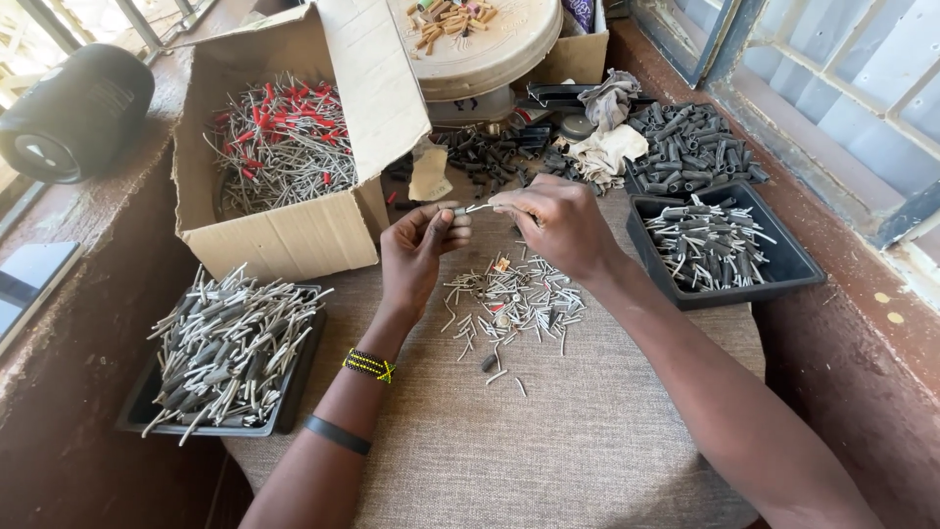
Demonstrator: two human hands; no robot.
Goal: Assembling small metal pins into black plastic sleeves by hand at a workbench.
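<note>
My left hand (419, 245) and my right hand (555, 223) meet above a grey cloth-covered table (587, 431). Together they hold a thin grey metal pin (476, 208), the left pinching one end, the right the other. Below the hands lies a loose pile of small grey pins and sleeves (514, 302) on the cloth. The left wrist wears a yellow-and-black bracelet (369, 365) and a dark band.
A black tray of grey sleeved pins (227, 355) sits at the left, another black tray (720, 245) at the right. An open cardboard box (284, 157) holds red-tipped wires. Dark tubes (690, 147), rags (609, 137), a round cream lid (490, 44) and a black speaker (73, 113) lie behind.
</note>
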